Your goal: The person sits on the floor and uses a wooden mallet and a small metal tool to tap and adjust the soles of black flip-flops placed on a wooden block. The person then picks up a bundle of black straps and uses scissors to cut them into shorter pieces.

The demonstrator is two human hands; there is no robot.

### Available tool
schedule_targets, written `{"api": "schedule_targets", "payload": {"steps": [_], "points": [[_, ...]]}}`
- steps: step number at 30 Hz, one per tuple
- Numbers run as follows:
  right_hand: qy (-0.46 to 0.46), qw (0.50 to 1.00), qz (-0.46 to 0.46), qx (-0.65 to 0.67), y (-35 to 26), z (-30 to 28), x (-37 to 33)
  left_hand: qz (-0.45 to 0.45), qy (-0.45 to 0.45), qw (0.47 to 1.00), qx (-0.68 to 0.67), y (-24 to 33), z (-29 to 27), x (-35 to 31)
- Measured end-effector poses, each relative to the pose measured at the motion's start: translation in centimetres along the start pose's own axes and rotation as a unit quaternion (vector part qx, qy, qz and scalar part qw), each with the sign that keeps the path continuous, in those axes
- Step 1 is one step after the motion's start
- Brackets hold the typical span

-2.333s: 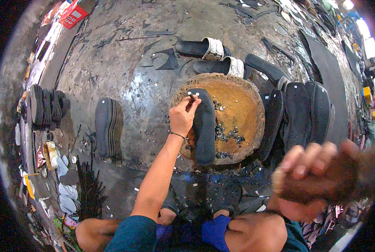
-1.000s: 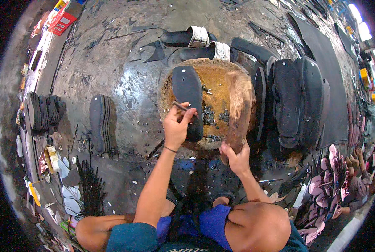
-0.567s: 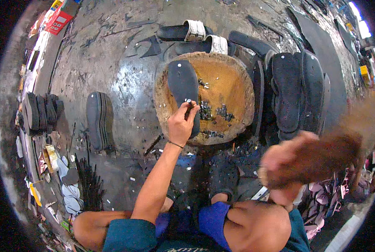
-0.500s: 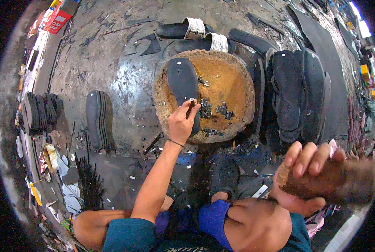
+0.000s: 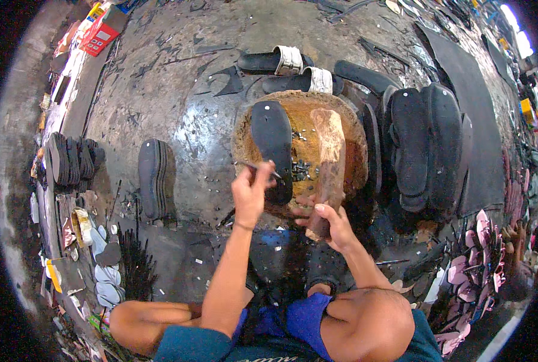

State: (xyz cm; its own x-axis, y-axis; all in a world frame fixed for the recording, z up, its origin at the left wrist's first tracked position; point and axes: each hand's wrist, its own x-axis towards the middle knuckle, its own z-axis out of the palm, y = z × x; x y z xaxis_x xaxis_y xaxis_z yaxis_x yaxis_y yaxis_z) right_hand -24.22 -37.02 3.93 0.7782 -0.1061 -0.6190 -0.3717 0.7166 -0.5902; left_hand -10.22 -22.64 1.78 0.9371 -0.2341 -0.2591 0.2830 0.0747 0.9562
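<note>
My left hand (image 5: 249,194) is closed around a thin dark metal punch (image 5: 275,174), tilted almost flat above the left edge of a black shoe sole (image 5: 271,130). This sole lies on a round wooden block (image 5: 243,130), with a white dot near its far end. My right hand (image 5: 336,228) holds a thick wooden club (image 5: 330,154) by its near end, thumb on top. Its worn, pale far end extends over the right part of the block. Small black cut pieces (image 5: 302,171) lie between the sole and the club.
Stacked black soles (image 5: 411,151) lie right of the block, and another stack (image 5: 154,181) stands to its left. Two sandals with white straps (image 5: 289,60) lie beyond the block. A black sheet (image 5: 462,120) covers floor at the right. Pink sole shapes (image 5: 462,283) pile up near right.
My right hand has brought the club from the near right to over the block. My left hand has tipped the punch from upright to nearly flat and shifted slightly left on the sole.
</note>
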Motion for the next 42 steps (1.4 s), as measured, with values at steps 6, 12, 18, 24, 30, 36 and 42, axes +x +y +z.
{"api": "schedule_targets", "payload": {"steps": [6,12,18,24,30,36,42], "points": [[0.132,0.977,-0.094,-0.135,2.5,1.2,1.6,-0.007,-0.033,0.999,0.033,-2.3,0.0,-4.4],[0.116,0.958,-0.113,-0.235,2.6,0.1,-0.7,0.025,0.047,0.999,-0.011,-3.0,-3.3,2.2],[0.121,0.945,-0.111,-0.282,0.5,0.9,-3.0,0.054,0.047,0.986,0.148,-3.2,-2.0,2.5],[0.072,0.950,-0.190,-0.236,-7.7,6.6,-7.3,0.202,0.044,0.932,0.298,-3.1,-2.2,1.4],[-0.131,0.745,-0.568,-0.325,-7.4,5.0,-3.4,0.316,0.022,0.878,0.358,-4.5,-2.5,1.9],[-0.065,0.954,0.023,-0.292,0.3,-0.5,-5.4,0.282,-0.092,0.863,0.409,-3.2,-4.1,1.3],[0.233,0.865,-0.105,-0.433,5.3,-8.7,-15.0,-0.027,-0.048,0.994,0.096,-0.5,-5.0,5.5]]}}
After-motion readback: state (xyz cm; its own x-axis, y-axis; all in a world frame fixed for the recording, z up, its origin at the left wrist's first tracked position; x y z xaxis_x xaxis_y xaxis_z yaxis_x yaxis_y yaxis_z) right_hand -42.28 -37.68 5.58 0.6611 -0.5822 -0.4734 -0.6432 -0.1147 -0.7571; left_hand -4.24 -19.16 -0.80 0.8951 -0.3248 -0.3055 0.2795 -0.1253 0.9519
